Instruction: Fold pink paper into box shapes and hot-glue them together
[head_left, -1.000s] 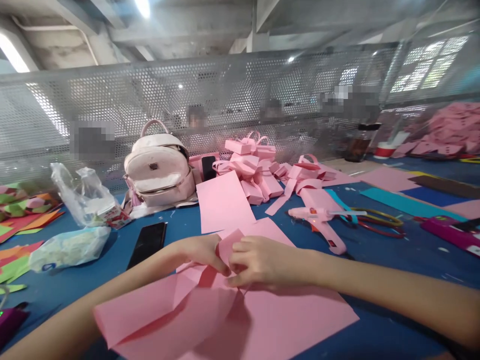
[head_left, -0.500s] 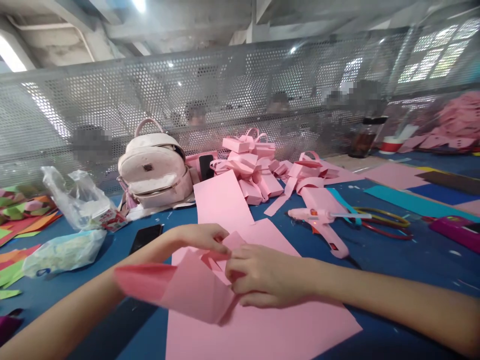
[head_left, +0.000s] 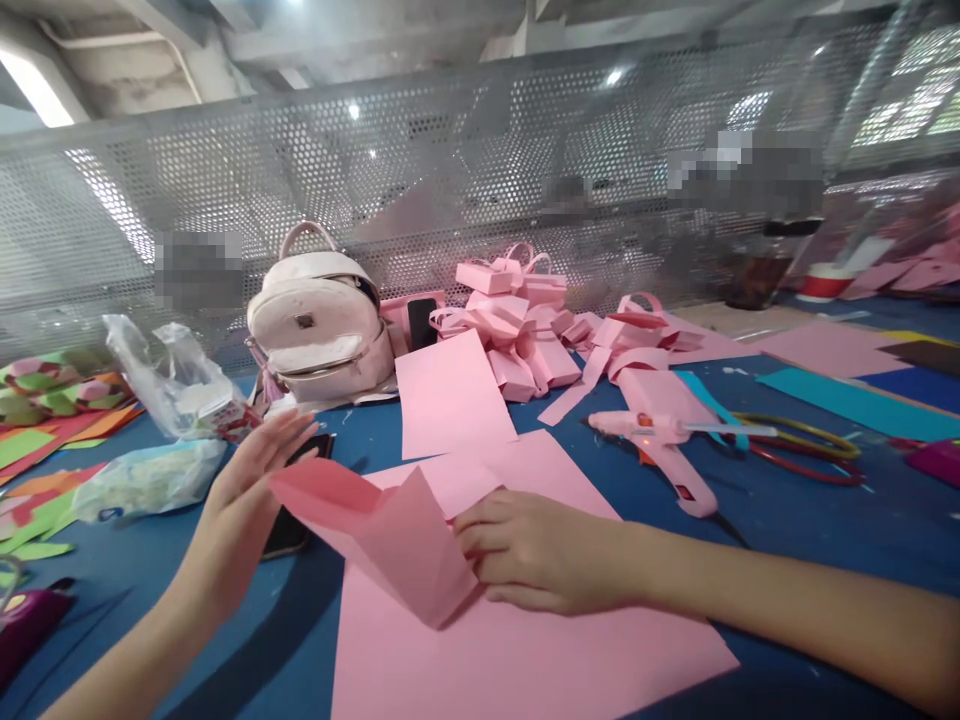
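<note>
A folded pink paper box point(head_left: 397, 540), open toward the left, rests tilted on large pink paper sheets point(head_left: 525, 660). My right hand point(head_left: 536, 550) is closed on its right end, with the fingertips partly hidden behind the paper. Beside the box's left, open end is my left hand point(head_left: 251, 490), fingers stretched out and holding nothing; whether it touches the paper I cannot tell. A smaller pink sheet point(head_left: 454, 395) lies just beyond the box. To the right of my right hand, a pink glue gun point(head_left: 660, 440) lies on its side with a glue stick in its back.
Finished pink paper bags point(head_left: 517, 330) are heaped at the back beside a white backpack point(head_left: 322, 325). A black phone point(head_left: 289, 525) lies behind my left hand. Plastic bags point(head_left: 150, 480) and coloured paper scraps fill the left. Yellow and red-handled pliers point(head_left: 802, 450) and blue strips lie right on the blue table.
My left hand has let go of the middle of the paper box and moved left, its fingers spreading. The box's left end has risen slightly. My right hand stays at the right end.
</note>
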